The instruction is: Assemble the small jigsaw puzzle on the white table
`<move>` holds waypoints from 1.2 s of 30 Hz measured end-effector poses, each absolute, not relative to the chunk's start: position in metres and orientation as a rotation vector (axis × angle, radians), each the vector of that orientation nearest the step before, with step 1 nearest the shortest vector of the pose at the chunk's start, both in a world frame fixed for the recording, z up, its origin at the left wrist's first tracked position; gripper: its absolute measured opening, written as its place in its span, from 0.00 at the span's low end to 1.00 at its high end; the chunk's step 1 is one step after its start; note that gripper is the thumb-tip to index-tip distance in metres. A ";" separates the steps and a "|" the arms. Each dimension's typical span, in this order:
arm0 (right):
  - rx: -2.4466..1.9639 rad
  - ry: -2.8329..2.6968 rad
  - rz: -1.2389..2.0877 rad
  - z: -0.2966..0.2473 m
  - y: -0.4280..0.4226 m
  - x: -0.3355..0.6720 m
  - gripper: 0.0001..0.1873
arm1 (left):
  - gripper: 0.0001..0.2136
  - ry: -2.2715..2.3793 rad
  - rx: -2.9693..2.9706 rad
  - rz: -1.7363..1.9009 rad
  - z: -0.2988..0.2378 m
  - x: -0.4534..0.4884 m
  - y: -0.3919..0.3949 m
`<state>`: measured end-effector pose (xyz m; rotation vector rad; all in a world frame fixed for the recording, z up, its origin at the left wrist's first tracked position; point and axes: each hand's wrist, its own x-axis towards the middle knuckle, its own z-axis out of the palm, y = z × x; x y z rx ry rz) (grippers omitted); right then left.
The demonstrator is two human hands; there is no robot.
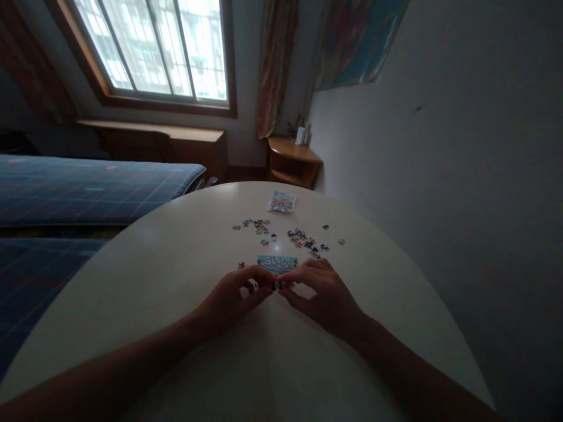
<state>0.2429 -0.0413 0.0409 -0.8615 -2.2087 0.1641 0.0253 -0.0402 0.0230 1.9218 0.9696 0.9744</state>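
Note:
A partly assembled jigsaw puzzle (277, 262) with a light blue top and white lettering lies on the table in front of me. At its near edge, small dark puzzle pieces (277, 285) sit between my fingertips. My left hand (235, 293) pinches them from the left with thumb and forefinger. From the right, my right hand (325, 293) grips them the same way, its fingertips close to the left ones. My fingers hide the lower part of the puzzle, so I cannot tell whether the pieces are joined to it. One loose piece (241, 265) lies just beyond my left hand.
Loose puzzle pieces lie in a left cluster (261, 225) and a right cluster (303, 239). A picture sheet or packet (282, 202) rests near the far edge of the round white table (185, 258). A bed (97, 187) stands left, a wall (461, 176) right.

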 end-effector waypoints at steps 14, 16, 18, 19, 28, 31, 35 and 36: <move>-0.772 -2.171 0.122 0.048 -0.043 0.243 0.10 | 0.06 0.896 1.910 1.033 0.024 0.025 -0.042; -0.760 -2.171 0.119 0.047 -0.043 0.243 0.11 | 0.06 0.888 1.896 1.042 0.025 0.026 -0.043; -0.752 -2.168 0.111 0.047 -0.043 0.244 0.12 | 0.06 0.891 1.884 1.046 0.025 0.026 -0.043; -0.749 -2.168 0.108 0.047 -0.043 0.244 0.12 | 0.06 0.891 1.880 1.048 0.026 0.026 -0.043; -0.719 -2.162 0.097 0.050 -0.043 0.244 0.10 | 0.05 0.884 1.872 1.037 0.029 0.026 -0.046; -0.716 -2.163 0.100 0.049 -0.043 0.244 0.10 | 0.05 0.885 1.873 1.041 0.029 0.027 -0.045; -0.720 -2.161 0.099 0.050 -0.043 0.244 0.09 | 0.05 0.886 1.868 1.042 0.029 0.026 -0.046; -0.717 -2.159 0.099 0.050 -0.043 0.244 0.09 | 0.05 0.885 1.870 1.040 0.029 0.026 -0.046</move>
